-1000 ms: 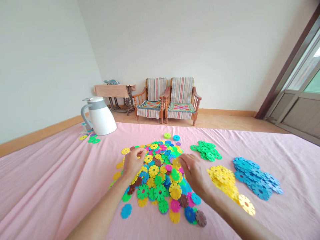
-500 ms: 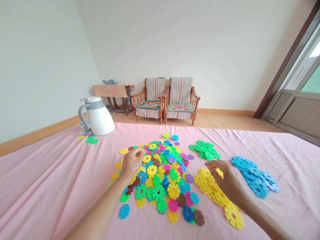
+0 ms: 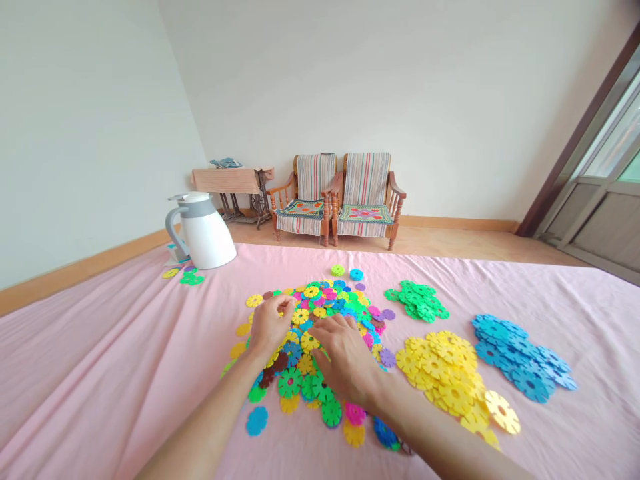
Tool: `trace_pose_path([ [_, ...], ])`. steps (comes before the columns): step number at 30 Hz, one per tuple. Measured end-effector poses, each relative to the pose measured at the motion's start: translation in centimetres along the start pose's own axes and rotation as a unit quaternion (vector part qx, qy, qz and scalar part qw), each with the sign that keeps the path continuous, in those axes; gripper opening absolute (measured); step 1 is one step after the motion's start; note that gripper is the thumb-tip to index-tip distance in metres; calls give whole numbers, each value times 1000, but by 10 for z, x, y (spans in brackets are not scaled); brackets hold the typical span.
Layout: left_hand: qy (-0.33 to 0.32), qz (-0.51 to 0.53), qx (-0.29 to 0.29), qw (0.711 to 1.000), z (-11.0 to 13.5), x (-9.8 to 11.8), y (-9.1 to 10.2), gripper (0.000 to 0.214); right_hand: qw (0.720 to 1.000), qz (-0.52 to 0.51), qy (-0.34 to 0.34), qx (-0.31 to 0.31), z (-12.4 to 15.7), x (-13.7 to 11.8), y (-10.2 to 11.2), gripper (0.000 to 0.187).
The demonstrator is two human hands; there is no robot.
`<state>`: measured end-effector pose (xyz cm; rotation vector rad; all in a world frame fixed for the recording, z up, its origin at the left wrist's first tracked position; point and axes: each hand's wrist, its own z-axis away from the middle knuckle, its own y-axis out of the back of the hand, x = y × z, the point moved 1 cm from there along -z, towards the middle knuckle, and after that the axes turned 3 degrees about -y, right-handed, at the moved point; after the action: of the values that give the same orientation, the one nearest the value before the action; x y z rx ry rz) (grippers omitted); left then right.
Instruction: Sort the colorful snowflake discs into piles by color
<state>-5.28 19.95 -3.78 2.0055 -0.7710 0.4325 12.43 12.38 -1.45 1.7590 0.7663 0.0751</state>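
"Where are the hands?"

"Left hand (image 3: 270,325) is bunched, fingertips together on the mixed pile (image 3: 320,303) of plastic discs; whether it grips one, I cannot tell; right hand (image 3: 345,357) is open, fingers spread over the pile's near side."

"How far has the sorting got?"

"Three single-colour lots lie apart, right of the pile, on the pink sheet (image 3: 100,373): green heap (image 3: 417,300), yellow heap (image 3: 440,373), blue heap (image 3: 520,357)."

"And what's left?"

"Plenty, I'd judge; the pile holds many discs, all colours mixed; pink, brown and purple have no heap of their own; a few stray discs (image 3: 189,278) lie near the jug (image 3: 206,233)."
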Motion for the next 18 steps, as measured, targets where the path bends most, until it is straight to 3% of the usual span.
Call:
trace_pose_path([
  [4,-5,4,-5,1000,0,-1,-1,26,1000,27,-9,-9,-6,-6,-12,18],
  [11,-3,3,-5,1000,1,-2,-3,26,999,49,-1,12,0,-3,-23,12],
  [18,-5,-1,-7,1000,0,0,0,26,996,39,-35,67,8,7,-12,22],
])
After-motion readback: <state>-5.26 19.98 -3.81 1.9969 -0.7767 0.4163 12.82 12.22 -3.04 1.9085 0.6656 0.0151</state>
